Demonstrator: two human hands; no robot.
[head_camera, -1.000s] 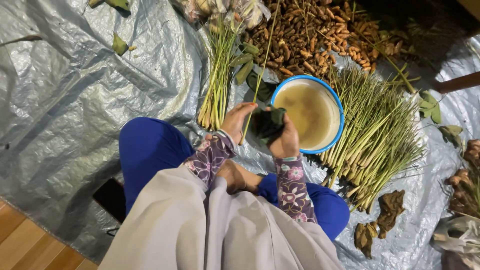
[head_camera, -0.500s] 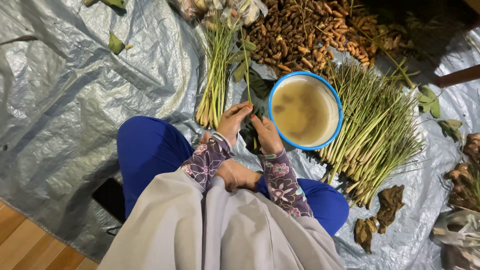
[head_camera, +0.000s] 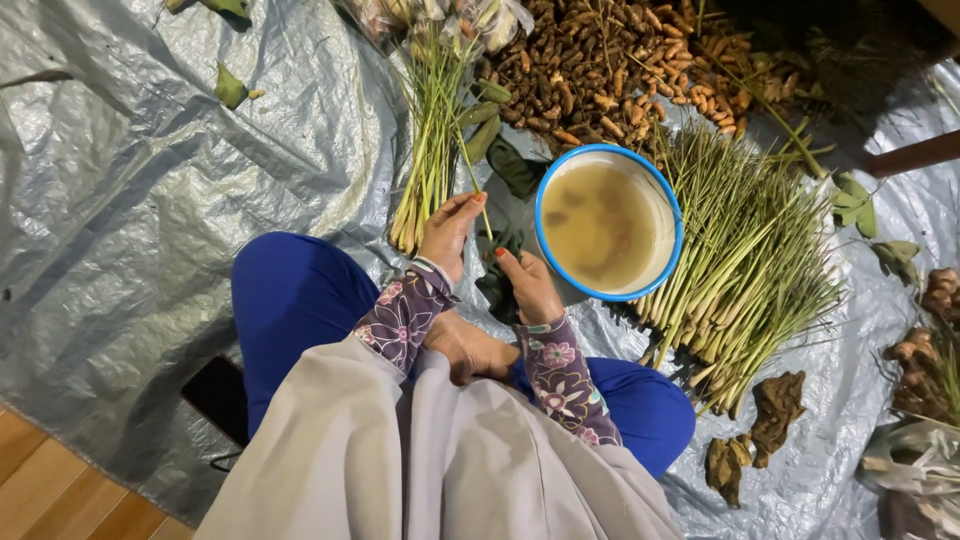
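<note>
A single thin green stalk (head_camera: 478, 195) is being pinched between the thumb and fingertips of the left hand (head_camera: 447, 236), its length running up and away from the hand toward the smaller bundle of lemongrass stalks (head_camera: 430, 140) that is lying just beyond and to the left of that hand. The right hand (head_camera: 527, 287) is being held just beside the left one, its fingers loosely curled and its red-painted nails showing; whether anything is being gripped in it cannot be told, though a dark green leaf (head_camera: 497, 285) is lying directly under and against it.

A round basin with a blue rim (head_camera: 545, 195), filled with cloudy brown water, is being kept just beyond the right hand, almost touching its fingertips. To the right of the basin and of the right hand, a larger heap of lemongrass stalks (head_camera: 745, 255) is fanning out across a silver tarpaulin (head_camera: 150, 210). Farther out, beyond both hands, a pile of small brown roots (head_camera: 600, 70) is spread. Dry brown leaves (head_camera: 760, 420) are lying well to the right of the right hand, near a blue-trousered knee (head_camera: 650, 410). Floral sleeves (head_camera: 400, 315) are covering both wrists.
</note>
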